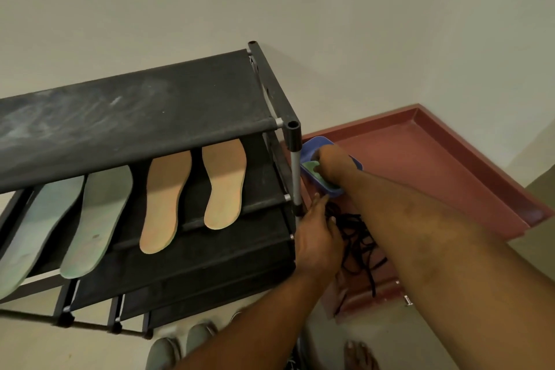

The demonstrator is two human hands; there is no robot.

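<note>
Right hand inside blue dish, beside rack

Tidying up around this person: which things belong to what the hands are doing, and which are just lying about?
In hand:
blue tub holding a green pad, which the right hand reaches into
black laces beside the left hand
red tray under both

Lying about:
green insoles and tan insoles on the rack
shoes on the floor
</note>
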